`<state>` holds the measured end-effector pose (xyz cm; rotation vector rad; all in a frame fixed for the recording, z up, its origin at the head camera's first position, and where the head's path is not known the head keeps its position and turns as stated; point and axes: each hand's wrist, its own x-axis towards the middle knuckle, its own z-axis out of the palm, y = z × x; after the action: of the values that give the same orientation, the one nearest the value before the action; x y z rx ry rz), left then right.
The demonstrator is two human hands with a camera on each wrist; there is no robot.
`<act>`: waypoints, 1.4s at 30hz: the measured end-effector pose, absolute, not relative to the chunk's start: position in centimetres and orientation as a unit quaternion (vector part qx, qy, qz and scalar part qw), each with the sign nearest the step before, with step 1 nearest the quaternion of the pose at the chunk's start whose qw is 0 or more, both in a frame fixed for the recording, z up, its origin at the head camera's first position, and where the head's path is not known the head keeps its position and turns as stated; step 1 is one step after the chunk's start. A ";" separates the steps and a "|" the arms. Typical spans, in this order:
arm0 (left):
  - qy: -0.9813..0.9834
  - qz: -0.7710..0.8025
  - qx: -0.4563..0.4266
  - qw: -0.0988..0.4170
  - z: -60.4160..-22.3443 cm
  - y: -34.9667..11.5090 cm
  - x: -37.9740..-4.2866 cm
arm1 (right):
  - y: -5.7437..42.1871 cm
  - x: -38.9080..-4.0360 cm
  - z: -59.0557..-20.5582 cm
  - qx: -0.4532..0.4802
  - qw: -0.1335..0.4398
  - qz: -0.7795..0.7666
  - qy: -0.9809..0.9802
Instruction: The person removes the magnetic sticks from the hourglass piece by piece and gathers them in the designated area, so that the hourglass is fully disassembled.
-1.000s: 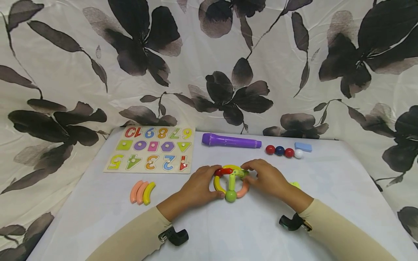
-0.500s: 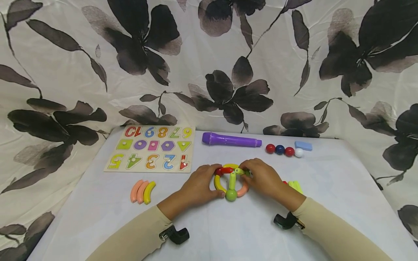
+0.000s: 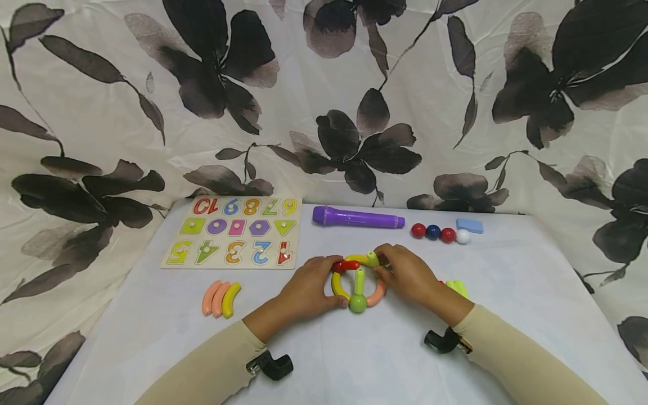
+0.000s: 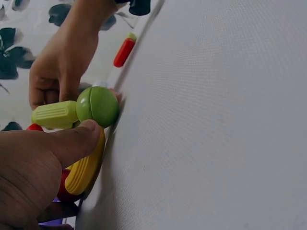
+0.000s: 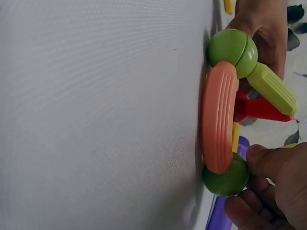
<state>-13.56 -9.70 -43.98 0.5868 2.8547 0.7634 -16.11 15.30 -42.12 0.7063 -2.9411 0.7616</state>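
Observation:
A triangular ring of curved sticks and balls lies on the table, with two yellow curved sticks [image 4: 85,167] and a salmon one [image 5: 219,117]. A light green stick [image 3: 359,281] rises from the near green ball [image 3: 358,304]; a red stick [image 3: 350,265] leans inward from the red ball [image 5: 241,106]. My left hand [image 3: 306,287] grips the ring's left side, thumb against the near green ball and fingertips by the red one. My right hand [image 3: 405,273] pinches another light green stick [image 3: 372,259] at the right-hand green ball [image 5: 225,176]; its fingers partly hide the stick.
A number puzzle board [image 3: 232,232] lies back left, with loose curved sticks [image 3: 221,298] before it. Behind the ring are a purple microphone-shaped toy [image 3: 358,217], a row of balls [image 3: 440,232] and a blue block [image 3: 469,226]. Green sticks [image 3: 458,288] lie beside my right wrist.
The light green stick in my right hand has swung away from the tips of the other two sticks, toward the back of the ring. My left hand has stayed in place.

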 end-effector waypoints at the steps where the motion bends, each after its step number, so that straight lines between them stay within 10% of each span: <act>1: 0.946 0.252 0.195 0.064 -44.0 -9.7 -13.6 | 15.4 -16.1 -42.1 0.221 0.010 0.249 -0.943; 42: 0.947 0.248 0.193 0.062 -44.4 -9.8 -13.6 | 28.4 -14.1 -40.0 0.077 -0.006 0.269 -0.960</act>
<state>-13.60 -9.84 -44.44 0.5833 2.8632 0.7499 -14.12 28.36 -40.03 0.2429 -3.0281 0.8498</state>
